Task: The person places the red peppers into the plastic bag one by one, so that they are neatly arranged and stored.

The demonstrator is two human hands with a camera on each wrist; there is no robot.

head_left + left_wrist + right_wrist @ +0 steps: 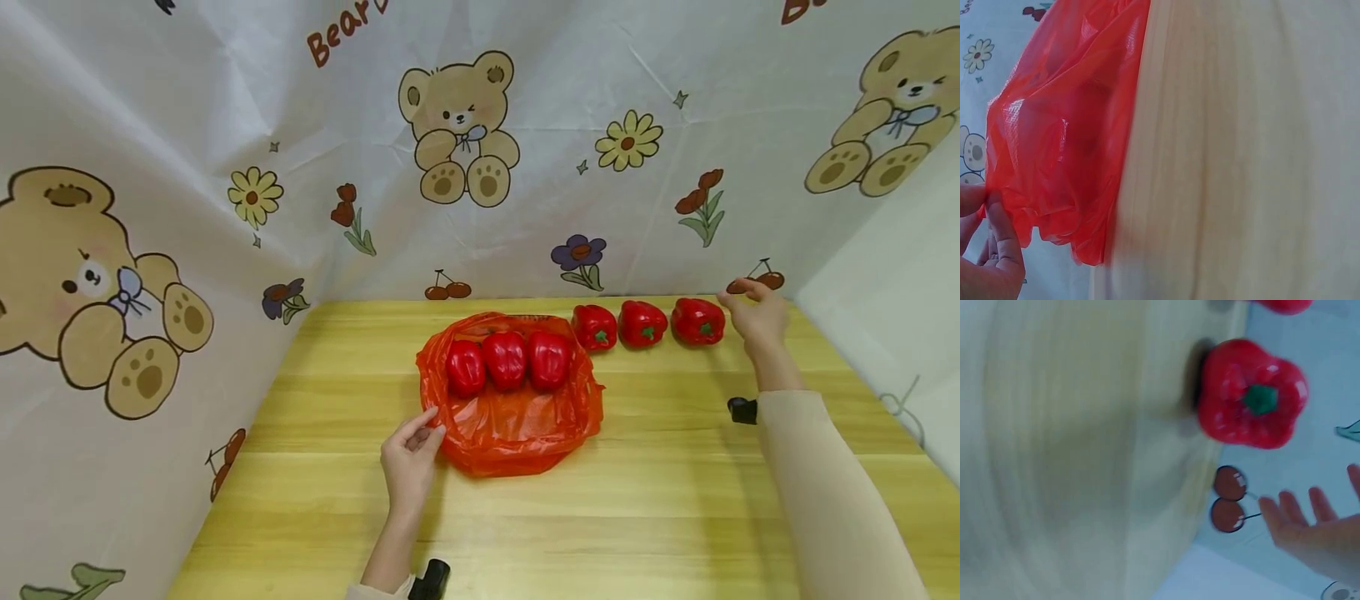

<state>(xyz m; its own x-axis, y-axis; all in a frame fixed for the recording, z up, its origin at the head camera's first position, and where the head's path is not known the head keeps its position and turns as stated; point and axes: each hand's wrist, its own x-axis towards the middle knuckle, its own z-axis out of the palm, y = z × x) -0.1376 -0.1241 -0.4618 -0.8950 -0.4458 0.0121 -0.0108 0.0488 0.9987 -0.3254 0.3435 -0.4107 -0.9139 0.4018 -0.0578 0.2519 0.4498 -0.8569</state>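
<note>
An orange-red plastic bag (pixel 517 454) lies with its mouth spread wide, three red bell peppers (pixel 505 360) side by side in its far half. My left hand (pixel 408 467) pinches the bag's near left rim between thumb and fingers; the left wrist view shows this hold on the thin plastic (pixel 1060 150). Three more red bell peppers (pixel 642 323) stand in a row right of the bag, green stems towards me. Just right of the end pepper (pixel 698 322), my right hand (pixel 759 321) hovers with fingers spread. In the right wrist view a gap separates the fingers (pixel 1288 509) from that pepper (pixel 1254 394).
The wooden tabletop (pixel 637 517) runs under everything. A white cloth (pixel 540 183) printed with bears and flowers hangs behind the table's far edge and along the left. Close behind the pepper row is that cloth. A thin cord (pixel 900 404) lies at the right edge.
</note>
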